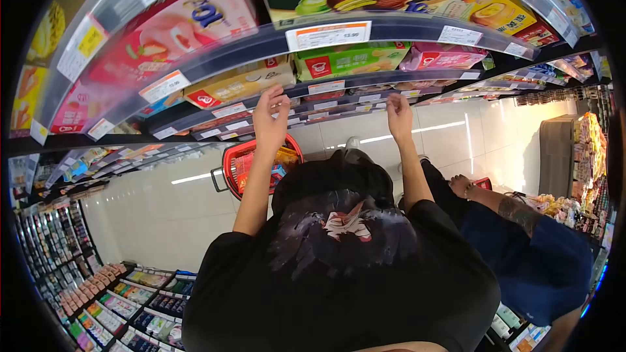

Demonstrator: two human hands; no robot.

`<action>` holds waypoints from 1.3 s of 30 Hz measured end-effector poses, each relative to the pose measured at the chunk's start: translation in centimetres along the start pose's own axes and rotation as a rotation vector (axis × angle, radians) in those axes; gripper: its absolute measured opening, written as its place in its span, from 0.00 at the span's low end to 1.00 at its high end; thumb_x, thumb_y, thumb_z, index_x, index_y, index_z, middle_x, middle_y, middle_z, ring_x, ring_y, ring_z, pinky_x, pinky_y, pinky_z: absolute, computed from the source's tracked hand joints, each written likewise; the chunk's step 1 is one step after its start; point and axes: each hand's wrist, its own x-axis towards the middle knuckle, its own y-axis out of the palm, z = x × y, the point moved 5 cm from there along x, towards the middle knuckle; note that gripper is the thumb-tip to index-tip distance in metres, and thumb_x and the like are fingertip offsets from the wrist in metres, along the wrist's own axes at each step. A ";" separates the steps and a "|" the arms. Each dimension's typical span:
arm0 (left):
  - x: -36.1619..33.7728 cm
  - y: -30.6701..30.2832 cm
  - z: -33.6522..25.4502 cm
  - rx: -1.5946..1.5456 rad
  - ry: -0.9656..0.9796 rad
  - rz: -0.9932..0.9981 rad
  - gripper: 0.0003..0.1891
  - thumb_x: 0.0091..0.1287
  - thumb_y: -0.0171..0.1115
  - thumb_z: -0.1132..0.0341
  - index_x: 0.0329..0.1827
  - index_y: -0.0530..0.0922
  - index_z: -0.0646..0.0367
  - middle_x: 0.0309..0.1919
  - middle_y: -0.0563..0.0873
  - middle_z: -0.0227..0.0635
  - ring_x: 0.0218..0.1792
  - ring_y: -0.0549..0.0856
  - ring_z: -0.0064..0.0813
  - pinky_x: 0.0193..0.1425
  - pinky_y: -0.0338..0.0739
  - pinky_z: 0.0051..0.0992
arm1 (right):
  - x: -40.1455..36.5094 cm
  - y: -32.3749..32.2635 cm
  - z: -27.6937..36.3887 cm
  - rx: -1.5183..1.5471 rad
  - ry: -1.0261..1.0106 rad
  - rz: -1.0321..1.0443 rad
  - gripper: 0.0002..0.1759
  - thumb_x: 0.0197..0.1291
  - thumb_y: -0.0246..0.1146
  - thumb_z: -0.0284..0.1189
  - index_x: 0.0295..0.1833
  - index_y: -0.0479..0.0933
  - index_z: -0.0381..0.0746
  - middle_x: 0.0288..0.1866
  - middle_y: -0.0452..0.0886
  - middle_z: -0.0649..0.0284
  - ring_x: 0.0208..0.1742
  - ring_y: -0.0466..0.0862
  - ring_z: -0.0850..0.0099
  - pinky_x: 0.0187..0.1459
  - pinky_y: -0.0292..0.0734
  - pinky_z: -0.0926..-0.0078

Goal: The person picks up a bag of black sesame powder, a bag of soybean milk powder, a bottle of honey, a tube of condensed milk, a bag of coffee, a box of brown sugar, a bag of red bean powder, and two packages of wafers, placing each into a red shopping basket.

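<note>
My left hand (pixel 270 117) is raised at the front of the snack shelf, beside a tan snack box (pixel 244 85). Its fingers are loosely bent and apart, with nothing visible in them. To the right, my right hand (pixel 399 117) is held up below the pink snack box (pixel 450 57), fingers slightly curled and apparently holding nothing. A green snack box (pixel 352 58) sits on the shelf between the two hands. Below my left forearm, a red shopping basket (pixel 228 156) on the floor contains several colourful packages.
A large dark-green box (pixel 313 0) and a pink box (pixel 195 32) stand on the upper shelf, above price-tag rails (pixel 228 52). Another person (pixel 521 248) in dark blue is close on my right, near another red basket (pixel 482 184). Product racks (pixel 130 306) stand behind me.
</note>
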 end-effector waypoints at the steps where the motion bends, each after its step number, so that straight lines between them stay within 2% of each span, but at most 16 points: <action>1: 0.1 0.6 -0.9 0.007 0.008 0.004 0.17 0.62 0.58 0.69 0.53 0.72 0.62 0.45 0.80 0.41 0.42 0.81 0.27 0.46 0.75 0.25 | 0.9 -0.7 1.7 0.009 0.000 -0.006 0.12 0.56 0.57 0.25 0.45 0.72 0.32 0.37 0.79 0.57 0.37 0.79 0.70 0.38 0.73 0.73; 3: 0.3 1.7 -3.6 0.194 0.160 -0.073 0.20 0.59 0.60 0.67 0.55 0.71 0.61 0.50 0.77 0.44 0.47 0.79 0.31 0.48 0.75 0.28 | 2.4 -2.0 6.0 -0.044 -0.253 -0.004 0.15 0.53 0.58 0.22 0.48 0.70 0.33 0.42 0.76 0.54 0.43 0.77 0.63 0.44 0.71 0.70; 4: 0.4 2.4 -5.2 0.308 0.208 -0.065 0.24 0.57 0.63 0.66 0.57 0.70 0.61 0.52 0.74 0.47 0.52 0.76 0.39 0.52 0.73 0.32 | 3.1 -2.6 7.6 -0.036 -0.251 -0.002 0.15 0.53 0.58 0.22 0.48 0.70 0.33 0.42 0.76 0.54 0.43 0.77 0.63 0.44 0.71 0.70; 5: 0.6 2.9 -6.0 0.318 0.204 -0.069 0.24 0.57 0.63 0.66 0.57 0.70 0.61 0.52 0.74 0.47 0.52 0.76 0.39 0.52 0.73 0.32 | 3.6 -3.3 10.1 -0.145 -0.431 -0.067 0.17 0.52 0.58 0.21 0.49 0.70 0.34 0.44 0.75 0.54 0.45 0.75 0.61 0.47 0.70 0.68; 6: 0.9 3.7 -7.1 0.455 0.336 -0.072 0.25 0.55 0.64 0.66 0.57 0.70 0.61 0.52 0.74 0.47 0.51 0.75 0.41 0.53 0.71 0.33 | 3.8 -3.9 12.2 -0.254 -0.613 -0.133 0.18 0.51 0.59 0.20 0.50 0.69 0.34 0.45 0.73 0.53 0.47 0.73 0.58 0.49 0.69 0.67; 8: 1.6 5.5 -8.5 0.638 0.543 -0.072 0.27 0.53 0.65 0.66 0.57 0.71 0.59 0.51 0.73 0.48 0.51 0.73 0.47 0.54 0.68 0.37 | 4.7 -4.2 14.3 -0.255 -0.648 -0.082 0.20 0.49 0.59 0.20 0.51 0.69 0.34 0.46 0.72 0.52 0.49 0.72 0.56 0.51 0.67 0.64; 9: 1.9 6.0 -8.9 0.647 0.542 -0.083 0.27 0.53 0.65 0.66 0.57 0.71 0.59 0.51 0.73 0.48 0.51 0.73 0.47 0.54 0.68 0.37 | 5.2 -4.1 14.7 -0.264 -0.685 -0.038 0.22 0.47 0.60 0.20 0.51 0.68 0.34 0.48 0.71 0.51 0.50 0.70 0.53 0.52 0.66 0.62; 10: 2.1 6.8 -9.4 0.753 0.587 -0.084 0.26 0.53 0.65 0.65 0.57 0.72 0.58 0.51 0.73 0.48 0.51 0.73 0.46 0.54 0.68 0.37 | 5.9 -3.7 14.6 -0.332 -0.733 0.019 0.24 0.46 0.62 0.25 0.51 0.68 0.32 0.49 0.71 0.51 0.52 0.70 0.54 0.54 0.64 0.59; 11: 2.2 7.4 -9.9 0.857 0.629 -0.085 0.26 0.53 0.66 0.65 0.57 0.72 0.58 0.51 0.74 0.48 0.51 0.74 0.45 0.54 0.68 0.38 | 6.3 -3.7 15.1 -0.323 -0.743 0.025 0.24 0.46 0.62 0.25 0.51 0.68 0.32 0.49 0.71 0.51 0.52 0.70 0.54 0.54 0.64 0.59; 13: 3.0 8.5 -10.3 0.875 0.624 -0.060 0.25 0.53 0.64 0.62 0.56 0.73 0.58 0.50 0.74 0.48 0.51 0.74 0.46 0.54 0.67 0.40 | 6.8 -2.8 16.7 -0.420 -0.821 0.092 0.25 0.47 0.62 0.30 0.51 0.68 0.32 0.48 0.71 0.51 0.53 0.69 0.54 0.56 0.62 0.58; 14: 3.4 9.2 -10.1 0.937 0.640 -0.025 0.24 0.54 0.64 0.62 0.55 0.73 0.58 0.50 0.74 0.47 0.50 0.74 0.46 0.55 0.66 0.42 | 7.2 -2.3 16.3 -0.483 -0.804 0.165 0.29 0.48 0.62 0.35 0.55 0.67 0.33 0.52 0.70 0.50 0.57 0.67 0.52 0.60 0.58 0.57; 18: 3.6 11.1 -9.4 1.056 0.612 0.003 0.22 0.56 0.61 0.60 0.53 0.75 0.59 0.50 0.75 0.46 0.52 0.73 0.45 0.56 0.65 0.41 | 8.2 -1.0 16.4 -0.526 -0.862 0.270 0.30 0.47 0.63 0.38 0.54 0.69 0.30 0.54 0.72 0.49 0.58 0.68 0.53 0.61 0.58 0.56; 21: 2.9 11.8 -9.0 1.092 0.598 -0.049 0.24 0.56 0.61 0.60 0.55 0.73 0.60 0.51 0.74 0.45 0.54 0.71 0.46 0.58 0.62 0.41 | 8.3 -1.0 16.1 -0.527 -0.879 0.263 0.30 0.47 0.63 0.39 0.53 0.70 0.30 0.53 0.72 0.49 0.58 0.69 0.53 0.61 0.58 0.56; 26: 2.7 12.5 -8.9 1.130 0.542 -0.080 0.27 0.55 0.60 0.60 0.59 0.68 0.59 0.54 0.69 0.47 0.58 0.65 0.45 0.65 0.53 0.48 | 8.5 -1.1 15.7 -0.535 -0.866 0.312 0.31 0.46 0.64 0.39 0.53 0.70 0.30 0.53 0.72 0.49 0.57 0.69 0.53 0.60 0.58 0.56; 39: 0.8 12.7 -9.0 1.135 0.464 -0.060 0.28 0.55 0.61 0.63 0.60 0.66 0.58 0.58 0.66 0.48 0.60 0.65 0.45 0.65 0.53 0.49 | 7.1 -2.0 15.3 -0.503 -0.880 0.322 0.36 0.46 0.65 0.37 0.61 0.62 0.33 0.60 0.66 0.53 0.63 0.62 0.58 0.63 0.52 0.58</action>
